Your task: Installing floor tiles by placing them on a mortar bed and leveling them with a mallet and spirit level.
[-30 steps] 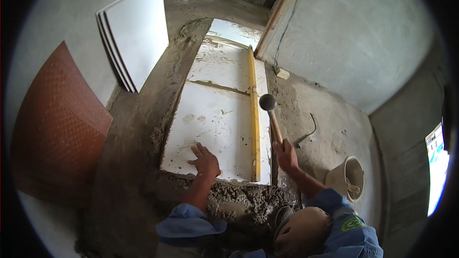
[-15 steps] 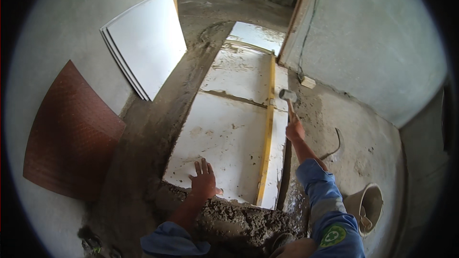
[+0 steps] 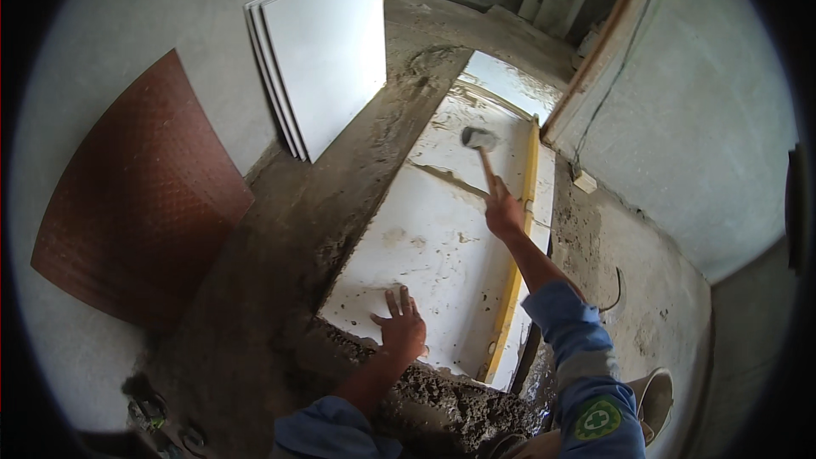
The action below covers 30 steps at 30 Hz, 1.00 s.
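Note:
My right hand [image 3: 505, 211] is closed round the wooden handle of a rubber mallet [image 3: 489, 172]. The mallet's grey head, slightly blurred, is over the farther white tile [image 3: 446, 138], left of a long yellow straightedge [image 3: 514, 289]. That bar lies lengthwise along the right side of the row of mud-smeared tiles. My left hand [image 3: 403, 327] rests on the nearer white tile [image 3: 399, 251] close to its front edge, fingers spread. A mortar-filled joint separates these two tiles. Rough wet mortar [image 3: 450, 404] shows along the near edge.
Several white tiles [image 3: 327, 59] lean against the left wall, with a reddish-brown curved-looking sheet [image 3: 140, 204] nearer me. To the right are a bucket [image 3: 656, 404], a thin curved dark object [image 3: 618, 289] and a small pale block [image 3: 585, 181]. A doorway opens at the far end.
The mallet has swung from right of the yellow straightedge to left of it, over the farther tile. My left hand stays flat on the nearer tile. The whole view has shifted and turned.

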Each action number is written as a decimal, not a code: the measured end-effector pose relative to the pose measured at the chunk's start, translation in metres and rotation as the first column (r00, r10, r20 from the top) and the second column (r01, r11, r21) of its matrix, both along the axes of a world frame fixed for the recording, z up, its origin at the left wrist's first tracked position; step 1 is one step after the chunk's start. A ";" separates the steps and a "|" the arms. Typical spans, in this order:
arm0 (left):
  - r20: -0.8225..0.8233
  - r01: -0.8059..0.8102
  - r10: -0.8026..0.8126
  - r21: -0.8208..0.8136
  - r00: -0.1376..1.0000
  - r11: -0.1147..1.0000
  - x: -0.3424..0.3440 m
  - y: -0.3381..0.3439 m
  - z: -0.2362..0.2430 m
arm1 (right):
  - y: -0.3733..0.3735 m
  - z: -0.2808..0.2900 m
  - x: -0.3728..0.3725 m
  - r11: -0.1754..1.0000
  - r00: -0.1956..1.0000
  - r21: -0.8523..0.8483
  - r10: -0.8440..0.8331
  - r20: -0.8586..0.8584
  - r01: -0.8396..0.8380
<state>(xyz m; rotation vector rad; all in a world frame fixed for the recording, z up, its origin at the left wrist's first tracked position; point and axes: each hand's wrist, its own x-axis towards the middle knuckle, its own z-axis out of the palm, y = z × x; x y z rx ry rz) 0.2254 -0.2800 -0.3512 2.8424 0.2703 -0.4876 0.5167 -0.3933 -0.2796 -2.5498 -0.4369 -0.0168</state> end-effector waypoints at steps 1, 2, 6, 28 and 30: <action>0.005 -0.011 0.011 -0.007 1.000 1.000 0.000 -0.003 -0.009 | 0.022 0.006 0.009 0.991 0.996 -0.098 0.088 -0.029 -0.090; 0.055 -0.027 0.026 0.013 0.998 1.000 0.001 -0.006 -0.021 | 0.047 0.007 0.012 0.953 0.976 -0.250 0.200 0.084 -0.174; 0.056 -0.023 0.021 0.023 0.998 0.999 0.004 -0.008 -0.016 | 0.143 0.023 0.014 0.983 0.991 -0.185 -0.026 -0.130 0.001; -0.082 0.020 -0.023 -0.041 0.996 0.999 0.010 -0.007 -0.006 | 0.218 0.066 0.038 0.608 0.967 -0.793 0.214 0.134 -0.025; -0.077 0.027 -0.029 -0.031 0.997 0.999 0.011 -0.008 -0.005 | 0.223 0.067 0.026 0.635 0.957 -0.772 0.236 0.168 -0.021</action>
